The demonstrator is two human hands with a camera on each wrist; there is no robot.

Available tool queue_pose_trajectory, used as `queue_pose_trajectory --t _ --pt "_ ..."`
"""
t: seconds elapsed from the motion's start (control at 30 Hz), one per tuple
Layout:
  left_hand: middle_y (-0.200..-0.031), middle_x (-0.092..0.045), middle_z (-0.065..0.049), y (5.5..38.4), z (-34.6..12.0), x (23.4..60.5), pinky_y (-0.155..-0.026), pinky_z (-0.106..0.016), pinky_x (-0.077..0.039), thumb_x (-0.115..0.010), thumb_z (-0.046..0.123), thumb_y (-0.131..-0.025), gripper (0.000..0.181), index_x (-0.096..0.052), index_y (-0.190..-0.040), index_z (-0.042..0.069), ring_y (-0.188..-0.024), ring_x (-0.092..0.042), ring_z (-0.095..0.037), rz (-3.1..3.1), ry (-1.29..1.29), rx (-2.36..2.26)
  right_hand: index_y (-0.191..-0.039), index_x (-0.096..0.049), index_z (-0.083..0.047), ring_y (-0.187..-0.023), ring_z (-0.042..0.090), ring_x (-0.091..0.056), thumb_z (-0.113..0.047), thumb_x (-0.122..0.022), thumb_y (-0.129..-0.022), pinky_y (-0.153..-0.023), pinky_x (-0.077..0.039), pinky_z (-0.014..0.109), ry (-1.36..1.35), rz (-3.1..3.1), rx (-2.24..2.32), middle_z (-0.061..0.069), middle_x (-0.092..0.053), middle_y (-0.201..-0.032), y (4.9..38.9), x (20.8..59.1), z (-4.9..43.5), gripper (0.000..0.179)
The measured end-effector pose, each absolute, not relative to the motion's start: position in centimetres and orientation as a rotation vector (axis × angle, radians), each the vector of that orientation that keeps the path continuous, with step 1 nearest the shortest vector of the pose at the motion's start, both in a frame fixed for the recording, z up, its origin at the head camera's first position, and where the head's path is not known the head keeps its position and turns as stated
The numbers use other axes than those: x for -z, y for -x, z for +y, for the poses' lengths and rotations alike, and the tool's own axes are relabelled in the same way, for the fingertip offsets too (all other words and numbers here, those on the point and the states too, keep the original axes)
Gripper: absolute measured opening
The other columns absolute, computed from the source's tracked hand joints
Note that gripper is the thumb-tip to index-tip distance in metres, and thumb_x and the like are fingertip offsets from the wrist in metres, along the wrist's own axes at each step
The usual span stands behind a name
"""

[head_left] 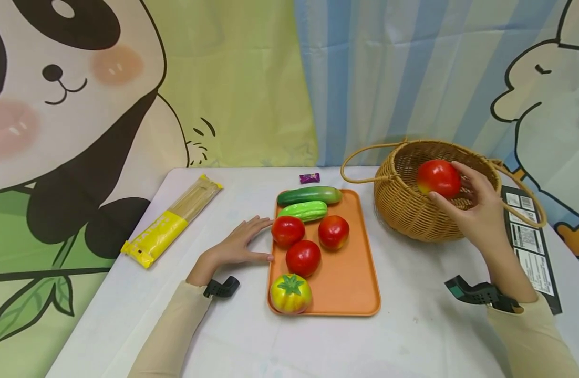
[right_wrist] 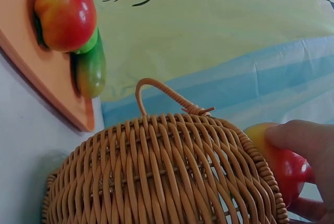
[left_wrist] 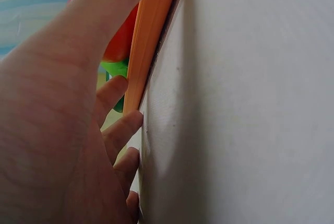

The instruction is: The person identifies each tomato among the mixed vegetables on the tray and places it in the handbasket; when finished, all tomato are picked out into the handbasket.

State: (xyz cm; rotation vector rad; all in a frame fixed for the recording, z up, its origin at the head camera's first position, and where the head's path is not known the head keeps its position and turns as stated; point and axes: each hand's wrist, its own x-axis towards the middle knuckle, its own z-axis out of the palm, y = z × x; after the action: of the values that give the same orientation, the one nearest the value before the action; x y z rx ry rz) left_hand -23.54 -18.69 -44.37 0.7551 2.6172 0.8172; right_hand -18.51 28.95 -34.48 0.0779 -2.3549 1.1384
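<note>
My right hand (head_left: 478,210) grips a red tomato (head_left: 438,178) at the mouth of a wicker basket (head_left: 412,218). In the right wrist view the thumb and fingers curl round this tomato (right_wrist: 287,169) beside the basket's rim. My left hand (head_left: 242,241) touches the left edge of an orange tray (head_left: 343,283), fingers spread and relaxed. The tray bears several red tomatoes (head_left: 303,258), a yellow-green ribbed tomato (head_left: 291,295), a light green cucumber (head_left: 304,211) and a dark green cucumber (head_left: 313,195). The left wrist view shows fingertips (left_wrist: 134,121) right at the tray's side (left_wrist: 148,36).
A yellow pack of noodles (head_left: 171,223) lies at the left of the white table. Behind the tray is a small purple packet (head_left: 309,178). A black-and-white printed sheet (head_left: 530,236) lies right of the basket, whose handles (head_left: 360,157) stick out sideways.
</note>
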Motion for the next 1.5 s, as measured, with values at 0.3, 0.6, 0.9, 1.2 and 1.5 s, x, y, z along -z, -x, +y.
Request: queue_pose_trajectory --t 0.3,0.6,0.9,1.2,1.5 --pt "-0.16 -0.026 -0.003 23.6 -18.5 44.2 -0.121 -0.051 -0.001 -0.075 0.053 -0.078 0.092 -0.031 -0.154 0.025 -0.15 -0.007 -0.028 2.608 -0.742 -0.81 -0.148 -0.042 -0.014 -0.102 0.006 -0.052 -0.027 -0.074 -0.088 -0.072 -0.035 -0.005 -0.07 -2.54 -1.076 0.022 -0.049 -0.141 18.9 33.6 29.3 0.068" --pt "-0.16 -0.026 -0.003 23.7 -18.4 44.2 -0.121 -0.051 -0.001 -0.075 0.053 -0.078 0.092 -0.03 -0.154 0.025 -0.15 -0.007 -0.028 2.608 -0.748 -0.803 -0.15 -0.039 -0.014 -0.116 0.047 -0.05 -0.037 -0.07 -0.09 -0.081 -0.052 0.023 -0.041 -2.71 -1.027 0.028 -0.047 -0.139 19.3 32.9 29.6 0.071" --pt "-0.16 -0.026 -0.003 23.6 -18.5 44.3 -0.121 -0.051 -0.001 -0.075 0.053 -0.078 0.093 -0.031 -0.154 0.024 -0.15 -0.007 -0.029 2.615 -0.747 -0.805 -0.146 -0.044 -0.011 -0.11 0.053 -0.056 -0.043 -0.065 -0.092 -0.079 -0.053 0.057 -0.064 -2.769 -0.941 0.029 -0.046 -0.142 19.3 32.9 29.5 0.066" --pt "-0.16 -0.026 -0.004 23.3 -18.6 44.3 -0.121 -0.05 -0.001 -0.076 0.053 -0.078 0.093 -0.031 -0.154 0.024 -0.151 -0.007 -0.029 2.611 -0.734 -0.811 -0.141 -0.048 -0.006 -0.105 0.052 -0.058 -0.036 -0.064 -0.094 -0.075 -0.059 0.033 -0.133 -2.724 -0.954 0.029 -0.048 -0.138 19.4 33.3 29.3 0.058" --pt "-0.161 -0.025 -0.004 23.2 -18.6 44.2 -0.121 -0.05 -0.001 -0.075 0.054 -0.078 0.093 -0.031 -0.154 0.023 -0.151 -0.007 -0.029 2.611 -0.723 -0.814 -0.138 -0.052 -0.007 -0.105 0.038 -0.053 -0.027 -0.064 -0.095 -0.069 -0.033 -0.004 -0.166 -2.627 -1.042 0.024 -0.05 -0.133 19.1 33.2 28.9 0.049"
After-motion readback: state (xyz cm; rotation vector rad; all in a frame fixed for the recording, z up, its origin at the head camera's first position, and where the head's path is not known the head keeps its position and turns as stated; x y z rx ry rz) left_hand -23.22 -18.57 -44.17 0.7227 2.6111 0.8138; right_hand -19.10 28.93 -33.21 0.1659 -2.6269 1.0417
